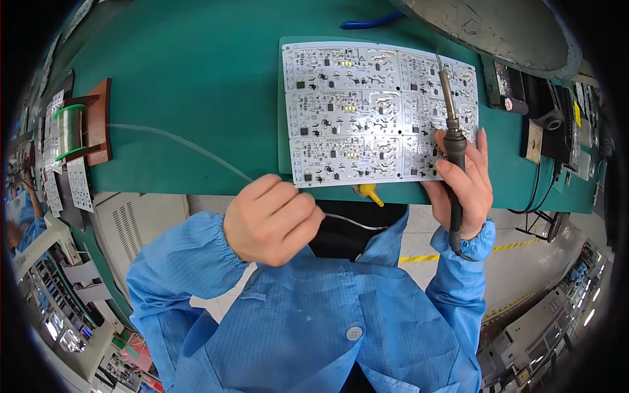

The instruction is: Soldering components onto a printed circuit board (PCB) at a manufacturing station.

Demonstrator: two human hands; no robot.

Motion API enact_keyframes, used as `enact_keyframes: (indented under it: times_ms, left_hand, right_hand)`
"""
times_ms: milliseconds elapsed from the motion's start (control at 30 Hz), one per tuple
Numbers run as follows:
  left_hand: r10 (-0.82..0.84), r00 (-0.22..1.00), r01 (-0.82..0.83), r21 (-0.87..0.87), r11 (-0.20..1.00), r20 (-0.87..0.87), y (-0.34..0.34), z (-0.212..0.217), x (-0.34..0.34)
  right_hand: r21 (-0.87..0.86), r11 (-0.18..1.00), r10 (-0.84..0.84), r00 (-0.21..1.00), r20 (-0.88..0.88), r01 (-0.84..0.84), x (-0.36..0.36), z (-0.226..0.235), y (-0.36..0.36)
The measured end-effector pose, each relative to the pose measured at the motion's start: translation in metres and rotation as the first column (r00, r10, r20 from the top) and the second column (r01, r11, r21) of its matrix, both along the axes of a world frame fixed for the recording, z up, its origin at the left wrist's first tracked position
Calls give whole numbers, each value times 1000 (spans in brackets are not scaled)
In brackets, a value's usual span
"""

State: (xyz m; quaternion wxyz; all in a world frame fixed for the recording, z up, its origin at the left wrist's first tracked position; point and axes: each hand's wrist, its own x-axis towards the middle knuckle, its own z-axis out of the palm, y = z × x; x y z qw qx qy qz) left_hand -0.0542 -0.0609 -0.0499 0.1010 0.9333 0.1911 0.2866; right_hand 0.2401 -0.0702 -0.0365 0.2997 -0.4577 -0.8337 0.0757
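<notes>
My left hand (272,219) is closed in a fist around the solder wire (190,145), just off the table's front edge. One side of the wire runs back to a spool (70,133) on a brown stand. A short length (354,223) comes out on the other side of the fist, over my lap. In my right hand (466,180) is a soldering iron (454,141), its tip pointing away from me over the right part of a white circuit board panel (344,114). Fingers of that hand lie at the panel's right edge. The panel carries rows of small components.
A green mat (196,72) covers the table. Blue-handled pliers (370,23) lie at the far side, beside a large round metal-grey object (498,29). Black equipment with cables (547,124) stands at the right. A yellow piece (371,193) sticks out at the front edge.
</notes>
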Motion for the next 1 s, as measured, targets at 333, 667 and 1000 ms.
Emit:
enact_keyframes:
  times_ms: [333,667,1000]
  left_hand:
    - [55,984,38,-509,860,167,-36,27,34]
    - [355,865,-52,-642,765,354,-36,34,48]
    - [691,695,-389,-703,595,200,-3,33,6]
  right_hand:
    - [-72,997,-23,699,-715,-42,-58,-5,-55]
    - [-315,949,-248,607,-755,-5,-98,14,-64]
    - [41,928,-331,872,-361,369,-22,-5,-23]
